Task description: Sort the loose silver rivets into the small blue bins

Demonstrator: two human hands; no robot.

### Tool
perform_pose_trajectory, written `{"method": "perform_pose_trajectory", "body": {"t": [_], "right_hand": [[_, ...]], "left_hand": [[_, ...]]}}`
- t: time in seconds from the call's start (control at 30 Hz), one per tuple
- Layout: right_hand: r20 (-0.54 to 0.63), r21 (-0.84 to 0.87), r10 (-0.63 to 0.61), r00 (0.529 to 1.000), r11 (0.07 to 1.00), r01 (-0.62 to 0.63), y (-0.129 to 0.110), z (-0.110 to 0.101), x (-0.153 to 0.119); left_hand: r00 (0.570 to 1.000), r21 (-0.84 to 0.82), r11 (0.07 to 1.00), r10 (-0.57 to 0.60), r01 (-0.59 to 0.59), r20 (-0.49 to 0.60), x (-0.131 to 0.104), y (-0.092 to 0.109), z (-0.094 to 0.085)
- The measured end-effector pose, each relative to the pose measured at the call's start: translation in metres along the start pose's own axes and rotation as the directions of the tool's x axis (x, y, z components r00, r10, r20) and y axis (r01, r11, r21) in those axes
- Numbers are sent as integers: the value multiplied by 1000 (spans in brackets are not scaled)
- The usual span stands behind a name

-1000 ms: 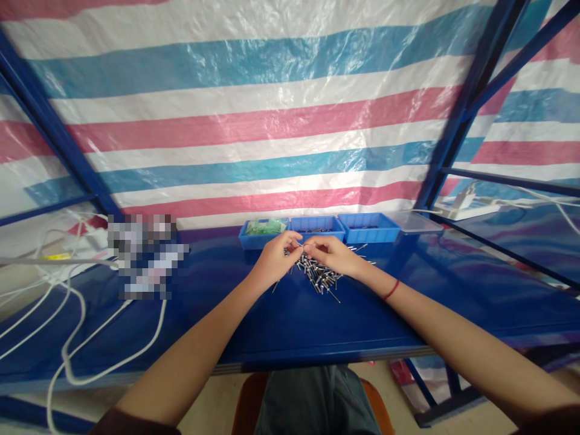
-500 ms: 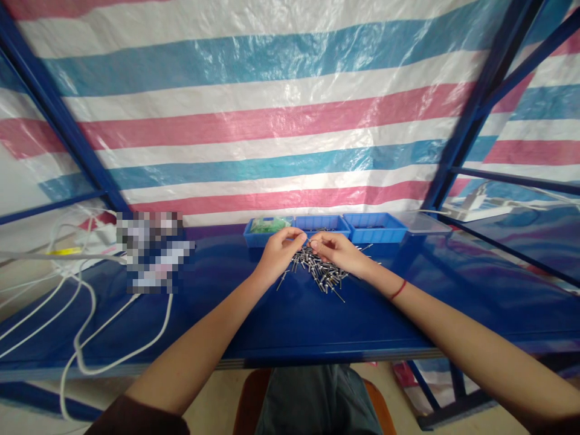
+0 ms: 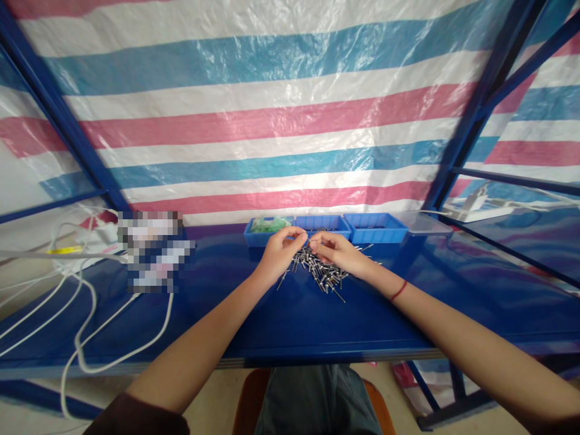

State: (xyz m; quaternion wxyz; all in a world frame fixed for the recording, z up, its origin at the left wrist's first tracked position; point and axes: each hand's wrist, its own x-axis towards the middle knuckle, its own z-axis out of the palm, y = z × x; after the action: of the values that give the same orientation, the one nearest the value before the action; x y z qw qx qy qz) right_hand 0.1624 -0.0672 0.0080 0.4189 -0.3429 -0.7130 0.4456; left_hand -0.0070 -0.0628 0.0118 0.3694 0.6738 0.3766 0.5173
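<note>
- The left hand [image 3: 285, 251] and right hand [image 3: 338, 251] face each other over a heap of metal pins [image 3: 327, 277] on the table [image 3: 254, 329], tips near but apart.
- In each hand thumb and forefinger come close at the tips; whether they are clamped on a pin is too small to tell.
- Good handling here likely means a light fingertip pinch, since such thin pieces could roll or slip under a hard squeeze.
- Working low, right above the heap, seems wise: a dropped pin would land among the others.
- Wrists are best kept clear of the pins spread beneath the right hand, to avoid scattering them.
- The left bin [image 3: 254, 240], middle bin [image 3: 322, 222] and right bin [image 3: 378, 235] stand just behind, so elbows need little travel.
</note>
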Motion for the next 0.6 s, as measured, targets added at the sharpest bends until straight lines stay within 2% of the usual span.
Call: {"method": "perform_pose_trajectory", "body": {"t": [0.23, 0.6], "right_hand": [[-27, 25, -3, 1000, 1000, 4, 0, 0, 0], [-142, 56, -178, 974, 981, 187, -3, -2, 1]], "left_hand": [[1000, 5, 1000, 6, -6, 13, 1, -3, 0], [999, 19, 998, -52, 52, 10, 1, -3, -1]]}}
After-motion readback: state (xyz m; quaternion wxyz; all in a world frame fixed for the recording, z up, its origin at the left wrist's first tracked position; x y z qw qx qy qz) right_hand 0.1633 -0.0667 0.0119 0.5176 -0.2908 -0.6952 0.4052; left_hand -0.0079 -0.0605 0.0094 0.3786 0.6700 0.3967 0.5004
